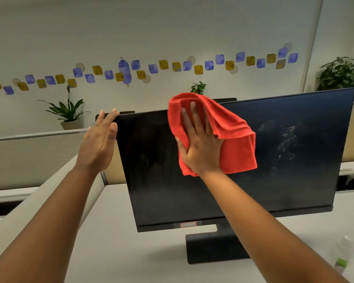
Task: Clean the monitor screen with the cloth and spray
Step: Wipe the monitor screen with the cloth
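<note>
A black monitor (294, 180) stands on a white desk, its dark screen facing me. Wet spray droplets (286, 139) speckle the screen's right half. My right hand (200, 144) presses a red cloth (237, 144) flat against the upper middle of the screen, fingers spread, with the cloth folded over the fingertips. My left hand (100, 141) rests on the monitor's upper left corner, fingers over the top edge and thumb on the side. A clear spray bottle (342, 256) with a green label stands at the desk's lower right, partly cut off by the frame.
The monitor's black stand (213, 248) sits on the white desk (131, 252). Low beige partitions (29, 160) run behind and to the left. Potted plants (67, 113) stand on the partition ledges at the left, centre and far right. A decorated white wall lies beyond.
</note>
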Demonstrator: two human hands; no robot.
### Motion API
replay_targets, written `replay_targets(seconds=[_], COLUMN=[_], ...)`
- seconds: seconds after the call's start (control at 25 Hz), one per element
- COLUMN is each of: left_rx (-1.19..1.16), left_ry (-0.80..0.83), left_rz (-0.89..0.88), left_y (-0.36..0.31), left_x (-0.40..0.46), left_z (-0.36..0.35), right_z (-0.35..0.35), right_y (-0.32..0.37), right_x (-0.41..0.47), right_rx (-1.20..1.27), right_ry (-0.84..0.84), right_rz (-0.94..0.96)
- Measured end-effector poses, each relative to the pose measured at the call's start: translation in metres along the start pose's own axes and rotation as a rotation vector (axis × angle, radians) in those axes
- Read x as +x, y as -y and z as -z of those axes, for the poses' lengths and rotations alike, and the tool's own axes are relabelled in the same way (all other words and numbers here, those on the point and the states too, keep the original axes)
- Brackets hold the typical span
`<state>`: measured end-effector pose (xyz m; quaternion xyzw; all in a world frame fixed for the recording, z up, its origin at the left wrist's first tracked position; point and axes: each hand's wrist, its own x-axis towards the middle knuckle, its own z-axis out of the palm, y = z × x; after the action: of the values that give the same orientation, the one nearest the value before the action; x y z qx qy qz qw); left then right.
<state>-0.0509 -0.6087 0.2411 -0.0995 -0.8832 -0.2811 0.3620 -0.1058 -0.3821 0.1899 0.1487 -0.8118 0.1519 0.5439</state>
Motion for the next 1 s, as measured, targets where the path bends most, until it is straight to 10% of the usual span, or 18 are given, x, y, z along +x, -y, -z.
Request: replay_targets(seconds=[0.28, 0.64, 1.0], left_rx=[0.201, 0.351, 0.203], left_ry=[-0.025, 0.055, 0.074], left_rz=[-0.016, -0.187, -0.125], left_y=[-0.009, -0.055, -0.060], left_x=[-0.003, 0.010, 0.009], left_z=[-0.007, -0.045, -0.045], right_z=[0.037, 0.032, 0.071], right_y=[-0.095, -0.078, -0.193], right_x=[-0.008, -0.010, -0.009], right_rx=[-0.119, -0.023, -0.192], right_ry=[-0.097, 0.027, -0.125], right_rz=[-0.398, 0.087, -0.327])
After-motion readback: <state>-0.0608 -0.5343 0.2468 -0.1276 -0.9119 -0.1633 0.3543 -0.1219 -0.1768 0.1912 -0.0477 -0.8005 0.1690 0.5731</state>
